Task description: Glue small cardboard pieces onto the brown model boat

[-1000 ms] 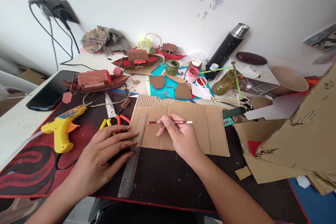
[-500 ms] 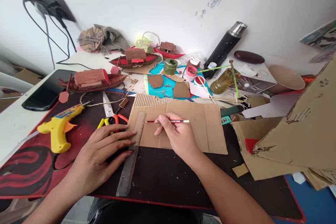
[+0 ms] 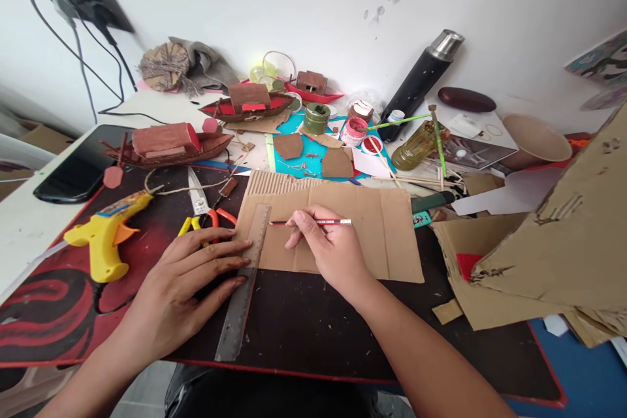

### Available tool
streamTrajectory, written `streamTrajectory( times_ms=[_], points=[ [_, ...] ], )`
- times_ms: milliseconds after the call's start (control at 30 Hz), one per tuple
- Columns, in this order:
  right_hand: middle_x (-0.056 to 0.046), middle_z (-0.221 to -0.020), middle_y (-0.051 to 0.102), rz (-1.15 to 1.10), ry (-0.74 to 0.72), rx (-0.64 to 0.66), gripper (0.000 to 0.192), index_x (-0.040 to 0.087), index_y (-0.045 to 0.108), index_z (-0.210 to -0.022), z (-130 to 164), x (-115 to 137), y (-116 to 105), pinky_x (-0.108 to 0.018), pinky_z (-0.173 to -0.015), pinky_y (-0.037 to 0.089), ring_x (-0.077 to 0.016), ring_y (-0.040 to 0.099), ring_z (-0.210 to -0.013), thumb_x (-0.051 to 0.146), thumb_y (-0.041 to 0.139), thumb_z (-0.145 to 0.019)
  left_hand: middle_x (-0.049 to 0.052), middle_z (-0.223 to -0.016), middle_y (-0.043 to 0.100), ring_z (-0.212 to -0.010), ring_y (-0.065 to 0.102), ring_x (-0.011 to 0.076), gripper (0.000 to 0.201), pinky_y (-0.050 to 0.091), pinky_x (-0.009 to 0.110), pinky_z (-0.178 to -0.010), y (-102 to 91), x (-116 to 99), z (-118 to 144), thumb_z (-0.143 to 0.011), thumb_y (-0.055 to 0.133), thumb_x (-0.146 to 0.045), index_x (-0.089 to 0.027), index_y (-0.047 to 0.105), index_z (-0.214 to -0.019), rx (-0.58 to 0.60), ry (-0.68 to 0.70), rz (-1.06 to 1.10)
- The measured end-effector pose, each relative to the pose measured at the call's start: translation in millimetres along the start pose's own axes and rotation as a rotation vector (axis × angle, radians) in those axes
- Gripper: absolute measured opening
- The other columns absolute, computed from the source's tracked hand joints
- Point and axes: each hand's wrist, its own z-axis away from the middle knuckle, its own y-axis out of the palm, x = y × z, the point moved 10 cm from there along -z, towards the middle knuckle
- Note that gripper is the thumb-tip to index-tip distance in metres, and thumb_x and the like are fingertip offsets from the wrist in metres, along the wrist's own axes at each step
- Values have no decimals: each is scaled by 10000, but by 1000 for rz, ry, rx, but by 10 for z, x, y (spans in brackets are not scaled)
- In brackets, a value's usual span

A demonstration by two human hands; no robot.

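Observation:
A clear plastic ruler (image 3: 238, 317) slants over the left part of a flat cardboard sheet (image 3: 382, 228) and runs past its near edge onto the dark mat. My left hand (image 3: 196, 281) lies with fingers outstretched, the fingertips pressing on the ruler's left side. Pinched in my right hand (image 3: 328, 248) is a red-and-black pencil (image 3: 333, 221) with a white end. It lies nearly level, its tip pointing left, close to the ruler's right edge. Whether the tip touches the cardboard I cannot tell.
Left of my hands are a yellow glue gun (image 3: 105, 238) and scissors (image 3: 198, 199). Behind stand model boats (image 3: 169, 144), paint pots (image 3: 317, 119) and a black flask (image 3: 418, 81). A large cardboard piece (image 3: 563, 235) rises at the right.
The whole view has shifted slightly. Both hands, the ruler and the pencil keep nearly the same places on the cardboard.

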Motion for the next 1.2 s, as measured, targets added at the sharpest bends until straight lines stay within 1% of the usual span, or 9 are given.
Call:
streamTrajectory(
  times_ms=[167, 333, 600, 733, 833, 1033, 1200],
  points=[
    [-22, -761, 825, 1, -4, 5, 427, 268, 782, -954, 2, 3, 1, -370, -789, 619, -236, 821, -780, 650, 685, -1119, -15, -1381, 878, -1366, 758, 310, 193, 609, 520, -1113, 0, 26, 18, -1119, 709, -321, -370, 828, -1262, -3, -22, 9],
    [-23, -775, 830, 5, -10, 9, 448, 266, 781, -960, -2, 13, 5, -376, -816, 625, -236, 825, -799, 675, 685, -1116, -18, -1363, 884, -1348, 766, 306, 190, 615, 505, -1104, -8, 24, 9, -1113, 719, -329, -371, 834, -1258, 4, -22, 17],
    [-17, -773, 827, -2, -11, 14, 411, 265, 779, -960, -4, 21, 8, -359, -804, 616, -226, 812, -789, 630, 688, -1124, -15, -1363, 884, -1357, 764, 311, 204, 610, 516, -1113, -4, 23, 16, -1124, 704, -326, -367, 817, -1289, 6, -20, 13],
    [-22, -780, 830, 12, -15, 19, 444, 263, 784, -961, -3, 27, 11, -364, -815, 620, -233, 817, -804, 668, 687, -1117, -15, -1347, 887, -1362, 764, 315, 190, 619, 512, -1114, 2, 48, 24, -1104, 722, -324, -372, 830, -1252, -1, -36, 17],
    [-25, -786, 832, 14, -15, 23, 455, 262, 787, -969, -1, 21, 11, -366, -805, 620, -235, 817, -806, 680, 684, -1116, -16, -1355, 885, -1360, 764, 309, 198, 618, 515, -1117, 1, 35, 19, -1116, 713, -333, -371, 823, -1276, 5, -25, 13],
    [-17, -777, 828, 7, -13, 24, 422, 267, 780, -963, -1, 15, 12, -366, -807, 619, -230, 817, -798, 648, 691, -1120, -18, -1364, 883, -1366, 754, 299, 158, 614, 507, -1115, 5, 2, -6, -1142, 685, -336, -348, 808, -1240, 11, -10, 4],
    [-15, -768, 821, -6, -11, 15, 391, 264, 774, -958, -1, 18, 5, -356, -792, 610, -224, 808, -787, 609, 693, -1122, -13, -1352, 885, -1351, 761, 307, 179, 613, 517, -1101, -3, 0, -4, -1133, 696, -333, -355, 807, -1272, 0, -6, 2]
  ],
)
